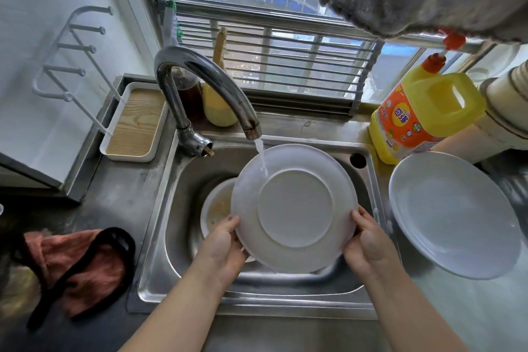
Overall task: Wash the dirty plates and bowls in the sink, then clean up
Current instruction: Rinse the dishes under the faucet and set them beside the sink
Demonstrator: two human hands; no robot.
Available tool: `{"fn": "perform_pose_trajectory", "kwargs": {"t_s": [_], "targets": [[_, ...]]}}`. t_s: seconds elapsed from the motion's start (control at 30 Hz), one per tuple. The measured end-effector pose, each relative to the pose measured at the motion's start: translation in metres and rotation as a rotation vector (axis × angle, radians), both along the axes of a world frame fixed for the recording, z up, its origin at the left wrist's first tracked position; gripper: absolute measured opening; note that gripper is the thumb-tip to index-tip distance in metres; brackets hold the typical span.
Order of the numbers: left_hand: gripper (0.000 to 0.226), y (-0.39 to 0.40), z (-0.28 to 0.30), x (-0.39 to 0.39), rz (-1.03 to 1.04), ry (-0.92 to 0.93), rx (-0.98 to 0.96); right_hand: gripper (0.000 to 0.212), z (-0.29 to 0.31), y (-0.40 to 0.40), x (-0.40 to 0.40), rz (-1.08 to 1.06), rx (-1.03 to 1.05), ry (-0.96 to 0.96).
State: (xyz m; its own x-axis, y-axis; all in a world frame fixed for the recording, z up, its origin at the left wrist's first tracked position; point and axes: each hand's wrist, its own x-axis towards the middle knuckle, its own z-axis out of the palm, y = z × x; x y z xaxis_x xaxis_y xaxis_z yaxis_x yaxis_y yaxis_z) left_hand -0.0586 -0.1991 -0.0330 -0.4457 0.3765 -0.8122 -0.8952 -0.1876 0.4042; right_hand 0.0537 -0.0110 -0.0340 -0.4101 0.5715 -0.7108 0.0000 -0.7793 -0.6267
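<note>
Sink (160, 237) basin catches the runoff; faucet (205, 86) is running. Clean plates (454, 214) are stacked on the counter right of it, probably out of the splash. Held plate (294, 206) is tilted over the basin, underside up, stream hitting its upper rim so water sheets off. Dirty bowl (215, 208) waits underneath. Left hand (225, 243) and right hand (368, 240) grip opposite rim edges, fingers curled.
</note>
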Motion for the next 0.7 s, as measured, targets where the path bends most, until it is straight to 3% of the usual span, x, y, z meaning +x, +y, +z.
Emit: {"fn": "perform_pose_trajectory", "kwargs": {"t_s": [0.2,0.3,0.4,0.7], "targets": [[0.015,0.028,-0.004,-0.012,-0.234,0.037,-0.076,0.029,0.007,0.01,-0.005,0.01,0.076,-0.091],[0.015,0.026,-0.006,-0.019,-0.285,0.059,-0.142,0.017,0.009,0.009,-0.009,0.09,0.084,-0.133],[0.031,0.012,-0.014,-0.029,-0.233,0.05,-0.16,0.019,0.008,0.004,-0.017,0.18,0.056,-0.139],[0.026,-0.04,0.003,-0.058,0.073,0.123,-0.03,0.024,-0.006,-0.029,-0.063,0.211,-0.084,0.088]]}}
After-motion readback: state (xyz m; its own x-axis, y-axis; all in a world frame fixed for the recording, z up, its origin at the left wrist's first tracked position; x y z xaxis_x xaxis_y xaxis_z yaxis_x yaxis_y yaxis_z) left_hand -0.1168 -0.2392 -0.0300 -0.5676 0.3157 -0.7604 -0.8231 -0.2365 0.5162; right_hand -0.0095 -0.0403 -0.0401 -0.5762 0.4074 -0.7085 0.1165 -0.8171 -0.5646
